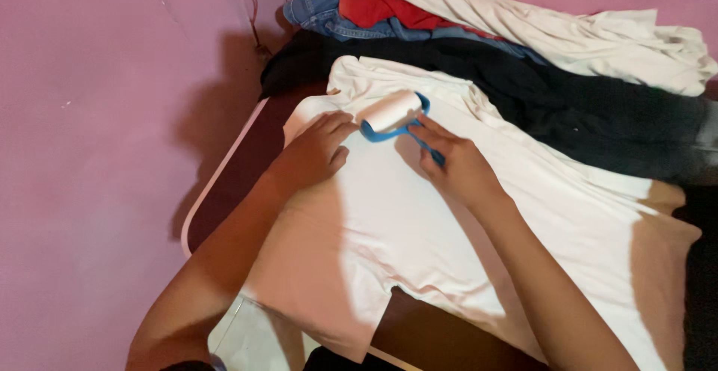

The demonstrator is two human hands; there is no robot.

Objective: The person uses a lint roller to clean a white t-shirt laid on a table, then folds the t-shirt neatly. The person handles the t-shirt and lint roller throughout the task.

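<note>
Lint roller, light and rigid, sits gripped by its blue handle in the right hand; beside it, the left hand lies flat, fingers spread, on the soft white shirt.

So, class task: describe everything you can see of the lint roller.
The lint roller has a white cylindrical roll, seemingly paper, in a blue plastic-looking frame and handle. It lies tilted on the white shirt near the collar. The right hand grips the handle, hiding most of it; the left hand presses flat on the shirt just beside the roll.
</note>
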